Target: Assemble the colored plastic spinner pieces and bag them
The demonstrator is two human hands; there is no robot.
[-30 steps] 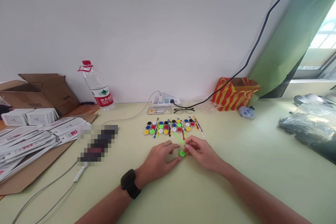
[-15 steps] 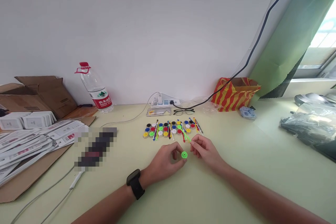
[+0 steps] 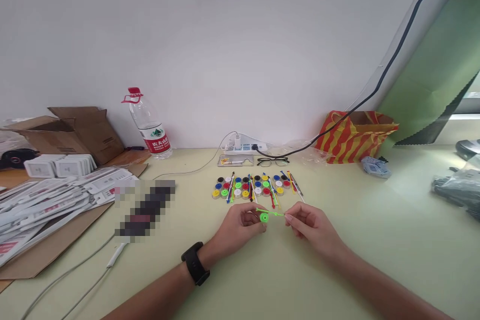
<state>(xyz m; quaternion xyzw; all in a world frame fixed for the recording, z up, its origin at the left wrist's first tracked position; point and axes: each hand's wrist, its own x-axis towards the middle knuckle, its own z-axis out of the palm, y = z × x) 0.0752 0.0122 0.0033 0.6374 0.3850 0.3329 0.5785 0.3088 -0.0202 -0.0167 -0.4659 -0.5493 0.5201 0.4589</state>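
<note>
Green disc (image 3: 264, 218) is at the left hand (image 3: 240, 227), thumb and index finger pinched on it, pretty much front and center over the pale surface (image 3: 337, 287). Right hand (image 3: 315, 223) has its fingertips closed on one end of a thin green stick (image 3: 275, 214), and the other end points across just behind the disc. Can't really tell if those two touch. Just beyond both hands there's a bunch of colored discs (image 3: 245, 186) in rows, with colored sticks (image 3: 251, 189) lying among them. Black glasses (image 3: 273, 161) sit behind those, near a white power strip (image 3: 245, 148).
</note>
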